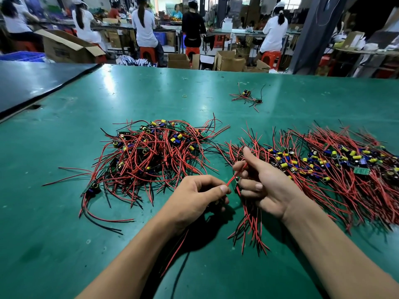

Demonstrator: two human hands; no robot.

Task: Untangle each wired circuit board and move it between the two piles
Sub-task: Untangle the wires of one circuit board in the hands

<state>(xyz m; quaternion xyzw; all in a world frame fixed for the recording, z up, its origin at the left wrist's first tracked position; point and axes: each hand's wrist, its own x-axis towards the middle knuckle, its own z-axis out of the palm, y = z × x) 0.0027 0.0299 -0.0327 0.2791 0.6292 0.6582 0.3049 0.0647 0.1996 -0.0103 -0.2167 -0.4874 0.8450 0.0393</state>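
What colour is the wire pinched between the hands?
Red; the thin wire shows best in the head view.

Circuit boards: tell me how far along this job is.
Done, it seems: the right pile lies combed out, boards in rows, wires roughly parallel. In hand: the left hand and right hand both pinch one red wire between the piles. Left: the left pile is a sizeable tangle.

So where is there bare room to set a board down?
Bare green mat: left of the left pile, and behind it and the right pile, around the small far cluster. Crowded: between the piles, where left hand and right hand hold a red wire.
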